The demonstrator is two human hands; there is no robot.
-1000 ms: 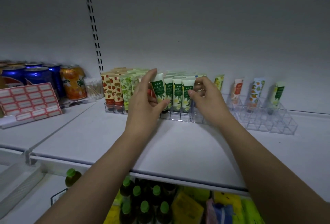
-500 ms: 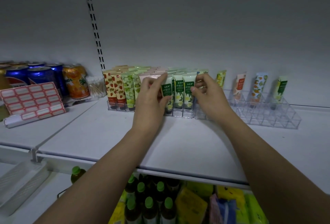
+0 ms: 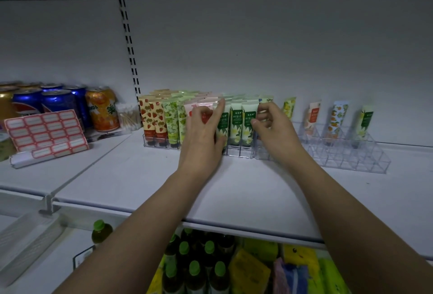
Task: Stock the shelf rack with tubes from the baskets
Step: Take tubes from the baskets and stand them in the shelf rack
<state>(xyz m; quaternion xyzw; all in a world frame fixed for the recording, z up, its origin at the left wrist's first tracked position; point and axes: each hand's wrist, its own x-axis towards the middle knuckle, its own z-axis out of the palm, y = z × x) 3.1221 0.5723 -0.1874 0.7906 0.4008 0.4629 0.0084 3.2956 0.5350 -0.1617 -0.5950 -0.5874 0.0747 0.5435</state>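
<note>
Rack (image 3: 234, 152) on shelf (image 3: 145, 176), tubes (image 3: 236, 120) upright in it. Second rack (image 3: 346, 157) touching its right side. Cans (image 3: 58, 106) well left of rack; label sheet (image 3: 46, 132) before cans. Bottles (image 3: 194, 268) below shelf.

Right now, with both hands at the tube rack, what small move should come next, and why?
Probably press the green-label tube down into its slot: the left hand grips it at the clear rack, beside two matching seated tubes.
</note>
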